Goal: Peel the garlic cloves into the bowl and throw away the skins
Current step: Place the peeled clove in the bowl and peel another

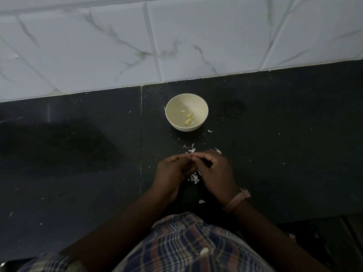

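Below the bowl, toward 6 o'clock: left hand and right hand meet fingertip to fingertip, pinching something small, indistinct. Peeled cloves in bowl. Skins scattered on dark counter.

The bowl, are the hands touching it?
Apart. The head view shows bare dark counter between the bowl and both hands, left and right, which meet nearer the person.
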Tool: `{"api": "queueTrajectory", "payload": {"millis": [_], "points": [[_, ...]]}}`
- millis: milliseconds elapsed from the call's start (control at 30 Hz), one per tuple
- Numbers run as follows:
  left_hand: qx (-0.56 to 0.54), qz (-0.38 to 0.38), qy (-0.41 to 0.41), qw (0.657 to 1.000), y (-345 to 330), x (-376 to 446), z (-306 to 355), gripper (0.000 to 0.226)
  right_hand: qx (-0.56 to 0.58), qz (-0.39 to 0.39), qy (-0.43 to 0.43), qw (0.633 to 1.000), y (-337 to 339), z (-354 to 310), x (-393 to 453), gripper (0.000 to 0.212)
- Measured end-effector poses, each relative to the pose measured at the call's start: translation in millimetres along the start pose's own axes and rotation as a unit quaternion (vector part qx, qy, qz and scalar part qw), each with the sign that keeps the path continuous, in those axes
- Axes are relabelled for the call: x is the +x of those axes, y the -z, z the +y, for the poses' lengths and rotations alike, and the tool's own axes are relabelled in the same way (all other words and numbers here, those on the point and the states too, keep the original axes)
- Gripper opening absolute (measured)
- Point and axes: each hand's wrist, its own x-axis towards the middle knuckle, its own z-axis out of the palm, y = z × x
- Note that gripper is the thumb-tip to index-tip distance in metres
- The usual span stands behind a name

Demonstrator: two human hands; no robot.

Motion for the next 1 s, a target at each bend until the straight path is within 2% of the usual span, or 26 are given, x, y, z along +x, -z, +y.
{"api": "queueTrajectory", "payload": {"millis": [133, 333, 700, 867, 1000], "points": [[0.0, 0.011, 0.021, 1.0, 3, 1, 0, 0.017, -0.001, -0.017, 0.017, 1.0, -1, -2, 2, 0.022], [0.023, 0.005, 0.012, 1.0, 3, 3, 5, 0.025, 0.061, -0.008, -0.045, 0.997, 0, -9, 4, 0.033], [0.079, 0.006, -0.068, 0.995, -1, 3, 3, 0.014, 0.237, 0.046, -0.165, 0.956, -7, -8, 7, 0.022], [0.152, 0.005, -0.074, 0.986, -4, 3, 8, 0.008, 0.238, 0.06, -0.17, 0.954, -7, -10, 7, 0.023], [0.161, 0.017, -0.101, 0.982, -3, 0, 12, 0.008, 0.184, 0.056, -0.13, 0.973, -5, -15, 9, 0.023]]}}
